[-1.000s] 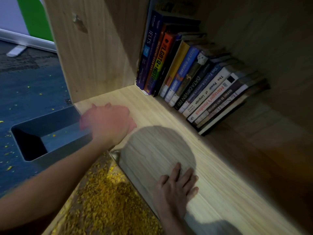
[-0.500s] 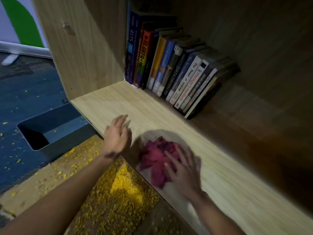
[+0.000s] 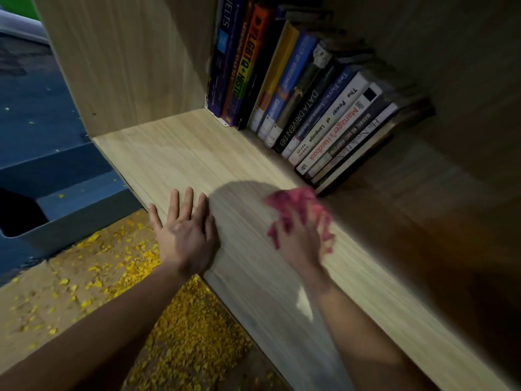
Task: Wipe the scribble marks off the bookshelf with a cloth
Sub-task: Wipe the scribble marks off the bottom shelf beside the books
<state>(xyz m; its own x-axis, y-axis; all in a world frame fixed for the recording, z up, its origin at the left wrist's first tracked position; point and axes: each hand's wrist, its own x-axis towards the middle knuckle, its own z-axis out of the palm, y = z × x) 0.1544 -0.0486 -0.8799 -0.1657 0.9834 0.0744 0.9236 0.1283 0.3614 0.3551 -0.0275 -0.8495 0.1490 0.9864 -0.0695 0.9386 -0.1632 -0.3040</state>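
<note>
Cloth (image 3: pixel 298 210), pink and bunched, sits on the shelf (image 3: pixel 197 153) just in front of the low end of the books (image 3: pixel 310 108). Your right hand (image 3: pixel 300 245) lies on top, pressing it to the board. It's blurred, so I can't tell if the fingers curl in. Your left hand (image 3: pixel 183 232) is flat with fingers spread, well in front of the books at the board's edge. Step looks like wiping, mid-stroke. No scribbles show. Next move calls for firm strokes, stopping short of the books.

A crumpled pink cloth (image 3: pixel 293 202), motion-blurred, lies on the light wooden bookshelf (image 3: pixel 180 153) board, midway between front edge and back.
</note>
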